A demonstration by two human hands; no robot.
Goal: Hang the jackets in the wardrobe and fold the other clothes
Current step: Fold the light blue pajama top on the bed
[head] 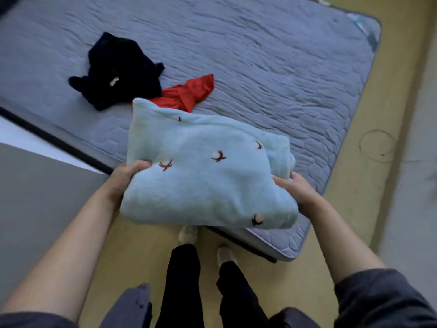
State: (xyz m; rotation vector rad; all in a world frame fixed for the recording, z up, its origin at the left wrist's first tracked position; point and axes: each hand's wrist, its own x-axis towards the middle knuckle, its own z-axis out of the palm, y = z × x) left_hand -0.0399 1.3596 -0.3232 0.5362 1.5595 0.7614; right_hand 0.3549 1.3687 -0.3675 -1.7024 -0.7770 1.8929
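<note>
A folded light-blue fleece garment [203, 171] with small brown embroidered motifs is held up over the near edge of the mattress [272, 74]. My left hand [125, 177] grips its left side, thumb on top. My right hand [295, 190] grips its right side, fingers curled under the folds. Beyond it on the mattress lie a crumpled dark navy garment [120, 69] and a red garment [186, 93], whose near part is hidden behind the blue one.
The grey-blue quilted mattress fills the upper view, with its corner at the lower right [283, 254]. A yellowish floor [354, 209] runs along its right side and under my feet. A grey panel [35, 197] stands at the left.
</note>
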